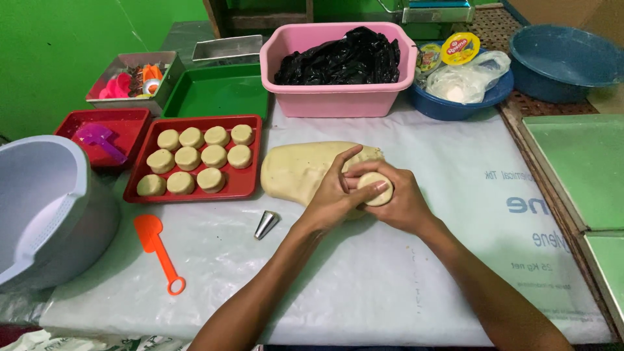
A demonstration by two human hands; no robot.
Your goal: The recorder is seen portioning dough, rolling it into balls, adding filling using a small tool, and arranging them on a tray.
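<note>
Nearest me, at 6 o'clock, both forearms run up onto the white plastic sheet (403, 273). My left hand (335, 195) and right hand (398, 200) close together around one dough puck (377, 188), fingers curled tight over it, left thumb and fingertips pressing its rim. Puck looks pale cream, smooth, round, flat-faced, edge not yet as clean as the finished ones, by my judgement.

At 9 o'clock, close in: orange scoop (158, 250) lying flat, metal piping nozzle (266, 224) on its side, and a white tub (39, 201) at the far left edge.

Just beyond my hands, touching them, sits the dough slab (296, 172): a large lump left, so plenty remains to portion.

At 11 o'clock, the red tray (247, 185) carries eleven shaped pucks (188, 158) in three rows; one gap left in the near row.

Farther, at 12 o'clock: pink basin (335, 97) with black plastic bag (341, 58). At 1 o'clock, blue bowl (455, 107).
</note>
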